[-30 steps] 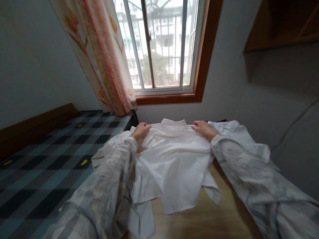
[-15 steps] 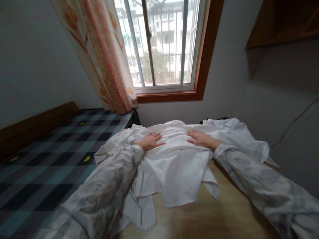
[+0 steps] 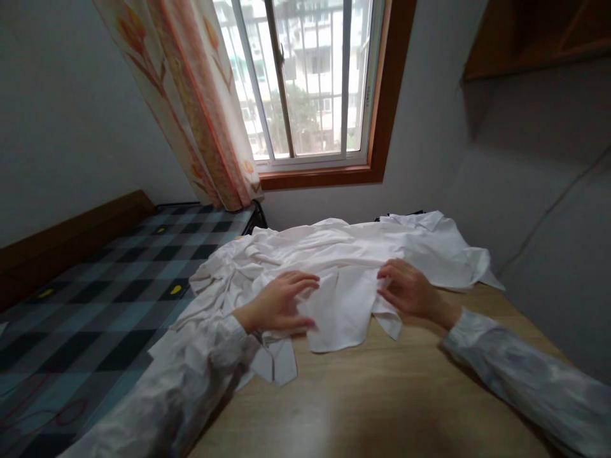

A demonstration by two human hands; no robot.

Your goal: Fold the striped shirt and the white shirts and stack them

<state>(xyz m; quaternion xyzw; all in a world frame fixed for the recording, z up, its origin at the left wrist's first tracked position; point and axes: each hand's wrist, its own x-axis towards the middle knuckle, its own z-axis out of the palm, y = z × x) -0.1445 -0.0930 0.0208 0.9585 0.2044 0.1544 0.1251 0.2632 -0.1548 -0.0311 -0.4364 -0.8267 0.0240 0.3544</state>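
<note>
Right now I see both hands low in the middle of the frame, resting on a white shirt that lies spread and rumpled over the far half of a wooden table. My left hand sits left of centre, palm down, fingers spread and slightly curled, the fingertips pressing on the near flap of the cloth; the thumb lies along the hem by the table edge. My right hand is just right of centre, fingers loosely bent and open, touching the right edge of the same flap where a small corner of fabric hangs toward the wood. Neither hand has closed around the cloth; both lie on it with open fingers. Between the two hands the flap forms a smooth tongue that reaches toward the lower part of the frame. A second bunch of white cloth lies at the right behind the shirt, touching it. At the left of the frame runs a bed with a checked cover, just beside the table. A floral curtain hangs at the upper left, next to a window in a brown wooden frame at top centre.
</note>
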